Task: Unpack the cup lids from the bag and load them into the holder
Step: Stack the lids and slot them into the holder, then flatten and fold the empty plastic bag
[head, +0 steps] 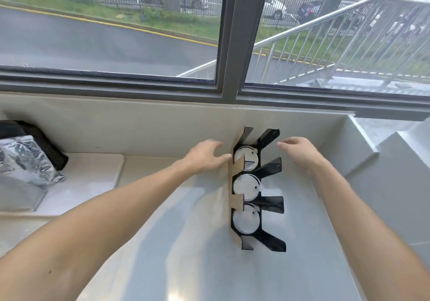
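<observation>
Loading looks all but finished: the holder [256, 191] stands on the pale counter [186, 242], right of centre and close to the far wall under the window, and each of its three compartments already shows white cup lids [246, 186]. No bag of lids is plainly in view; the crinkled silvery packet [25, 161] far off at the left, by a dark bag [44, 142] and a grey cushion [18, 196], may or may not be it, so I cannot tell whether more lids remain to unpack.

The left hand [206, 156] has its fingers loosely spread, fingertips touching the brown card edge on the holder's left side near the far compartment. The right hand [300, 153] hovers just beside the far right black fin, fingers relaxed and apart, holding nothing.

The step in hand seems to be steadying or squaring the holder. The next move probably calls for a light two-sided grip on the frame, since the fins look thin and the stacks could tip.

The holder is glossy black with splayed fins and a tan card backing; the lids are round, white, with small sip holes.
</observation>
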